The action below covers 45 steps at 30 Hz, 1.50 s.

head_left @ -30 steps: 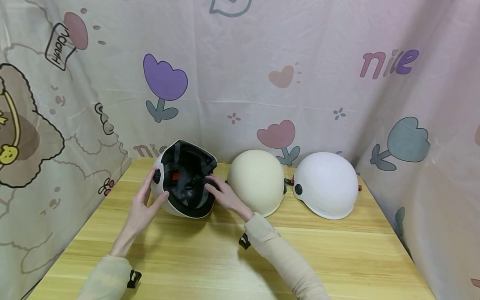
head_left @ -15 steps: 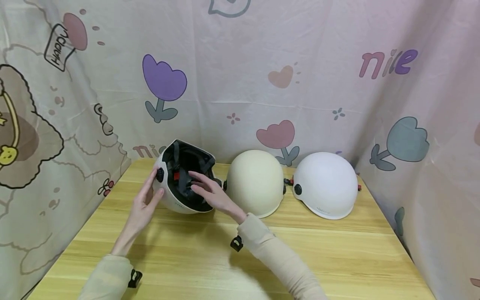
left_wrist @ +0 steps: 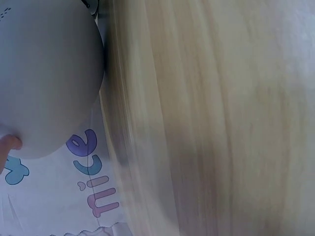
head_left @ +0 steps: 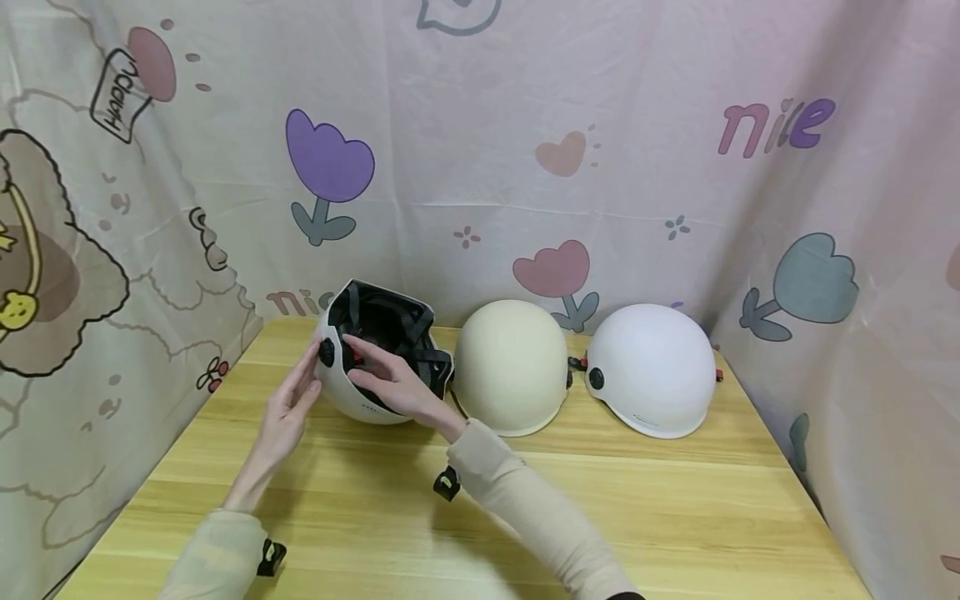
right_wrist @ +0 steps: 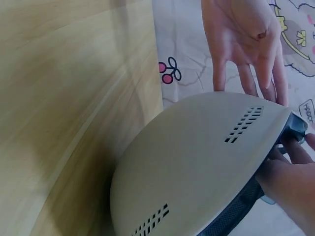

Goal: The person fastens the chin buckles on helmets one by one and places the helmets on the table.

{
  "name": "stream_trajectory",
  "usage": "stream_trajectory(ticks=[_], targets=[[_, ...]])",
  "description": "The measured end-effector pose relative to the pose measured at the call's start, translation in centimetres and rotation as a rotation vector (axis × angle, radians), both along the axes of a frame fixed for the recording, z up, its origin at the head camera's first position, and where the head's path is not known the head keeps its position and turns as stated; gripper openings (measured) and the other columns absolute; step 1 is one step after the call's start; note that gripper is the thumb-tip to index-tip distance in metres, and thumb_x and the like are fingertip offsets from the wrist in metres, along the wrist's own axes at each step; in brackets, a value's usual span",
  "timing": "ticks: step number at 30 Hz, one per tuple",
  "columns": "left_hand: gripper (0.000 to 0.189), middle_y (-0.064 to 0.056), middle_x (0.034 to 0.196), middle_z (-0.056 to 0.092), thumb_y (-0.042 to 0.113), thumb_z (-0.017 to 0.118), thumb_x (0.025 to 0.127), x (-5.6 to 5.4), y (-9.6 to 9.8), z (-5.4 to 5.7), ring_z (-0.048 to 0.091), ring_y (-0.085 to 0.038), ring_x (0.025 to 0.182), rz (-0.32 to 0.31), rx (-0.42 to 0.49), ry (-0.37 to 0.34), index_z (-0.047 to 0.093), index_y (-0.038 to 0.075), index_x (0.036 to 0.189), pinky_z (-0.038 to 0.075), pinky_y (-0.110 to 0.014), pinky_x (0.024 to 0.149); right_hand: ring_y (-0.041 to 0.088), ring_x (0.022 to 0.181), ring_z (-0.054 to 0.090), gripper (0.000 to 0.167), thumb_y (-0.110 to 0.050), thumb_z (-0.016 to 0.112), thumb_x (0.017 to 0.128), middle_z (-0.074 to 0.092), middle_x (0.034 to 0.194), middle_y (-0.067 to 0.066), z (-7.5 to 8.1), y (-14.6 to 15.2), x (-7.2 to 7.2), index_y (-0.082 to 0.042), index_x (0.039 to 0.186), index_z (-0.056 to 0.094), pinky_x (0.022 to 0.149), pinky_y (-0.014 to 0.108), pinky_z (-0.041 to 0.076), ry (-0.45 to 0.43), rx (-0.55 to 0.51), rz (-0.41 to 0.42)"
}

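An off-white helmet (head_left: pixel 347 398) lies on its shell at the left of the row in the head view, its black-lined opening turned up toward me. My left hand (head_left: pixel 283 410) rests against its left side with extended fingers, by the black round knob. Across the opening reaches my right hand (head_left: pixel 397 385), index finger and thumb apart at the left rim. In the right wrist view, that hand's fingers (right_wrist: pixel 293 150) dip inside the edge, partly hidden. A black chin strap (head_left: pixel 431 357) hangs over the right rim; a bit of red buckle shows under my right hand.
A beige helmet (head_left: pixel 512 367) stands dome up close to the right of the first one. Farther right is a white helmet (head_left: pixel 651 371), also dome up, with red and black strap ends. The wooden table (head_left: pixel 390 517) meets a printed curtain (head_left: pixel 465 150) behind.
My right hand has moved left from the right rim across the opening to the left rim. The helmet has turned and tilted slightly, and its strap now lies over the right rim.
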<state>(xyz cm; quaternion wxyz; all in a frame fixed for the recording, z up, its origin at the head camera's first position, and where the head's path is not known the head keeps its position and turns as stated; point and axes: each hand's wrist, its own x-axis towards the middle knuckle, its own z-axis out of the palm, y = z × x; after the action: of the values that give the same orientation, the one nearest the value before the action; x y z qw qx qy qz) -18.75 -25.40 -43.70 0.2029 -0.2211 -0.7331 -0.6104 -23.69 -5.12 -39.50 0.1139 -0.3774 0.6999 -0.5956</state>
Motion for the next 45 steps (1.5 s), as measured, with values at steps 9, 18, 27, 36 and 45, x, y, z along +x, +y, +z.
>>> stream_trajectory(ticks=[9, 18, 27, 36, 45], targets=[[0.051, -0.024, 0.163, 0.019, -0.006, 0.036, 0.105, 0.2, -0.1, 0.0, 0.038, 0.014, 0.139, -0.037, 0.029, -0.021, 0.026, -0.008, 0.155, 0.034, -0.004, 0.11, 0.032, 0.132, 0.055, 0.06, -0.008, 0.062, 0.099, 0.049, 0.153, 0.017, 0.1, -0.9, -0.2, -0.01, 0.155, 0.039, 0.108, 0.033, 0.052, 0.149, 0.007, -0.092], [0.054, -0.02, 0.165, 0.019, -0.005, 0.036, 0.105, 0.1, -0.4, -0.2, 0.036, 0.013, 0.141, -0.081, 0.03, -0.049, 0.022, -0.004, 0.157, 0.032, -0.004, 0.113, 0.027, 0.114, 0.067, 0.054, -0.013, 0.066, 0.098, 0.066, 0.129, 0.019, 0.5, -1.8, -0.2, -0.008, 0.149, 0.049, 0.099, 0.041, 0.058, 0.171, -0.022, -0.245], [0.054, -0.028, 0.163, 0.016, -0.005, 0.035, 0.105, 0.2, -0.2, 0.1, 0.034, 0.012, 0.143, -0.095, 0.037, -0.046, 0.02, -0.006, 0.157, 0.031, -0.004, 0.113, 0.026, 0.107, 0.07, 0.045, -0.018, 0.063, 0.1, 0.069, 0.123, 0.016, 0.9, -2.1, -0.3, -0.012, 0.145, 0.055, 0.09, 0.014, 0.055, 0.141, -0.01, -0.318], [0.055, -0.029, 0.164, 0.013, -0.008, 0.033, 0.104, 0.1, -0.1, 0.1, 0.033, 0.008, 0.146, -0.122, 0.069, -0.016, 0.017, -0.007, 0.157, 0.029, -0.005, 0.115, 0.029, 0.106, 0.072, 0.045, -0.018, 0.061, 0.101, 0.069, 0.123, 0.016, 0.9, -2.0, -0.4, -0.012, 0.146, 0.054, 0.091, 0.017, 0.056, 0.132, -0.019, -0.319], [0.056, -0.019, 0.167, 0.017, -0.007, 0.037, 0.104, 0.3, 0.0, 0.4, 0.03, 0.007, 0.148, -0.063, 0.102, -0.043, 0.022, -0.003, 0.158, 0.025, -0.006, 0.119, 0.027, 0.115, 0.067, 0.044, -0.016, 0.058, 0.102, 0.064, 0.13, 0.017, 0.9, -1.6, -0.7, -0.01, 0.146, 0.054, 0.095, 0.018, 0.055, 0.043, -0.117, -0.332]])
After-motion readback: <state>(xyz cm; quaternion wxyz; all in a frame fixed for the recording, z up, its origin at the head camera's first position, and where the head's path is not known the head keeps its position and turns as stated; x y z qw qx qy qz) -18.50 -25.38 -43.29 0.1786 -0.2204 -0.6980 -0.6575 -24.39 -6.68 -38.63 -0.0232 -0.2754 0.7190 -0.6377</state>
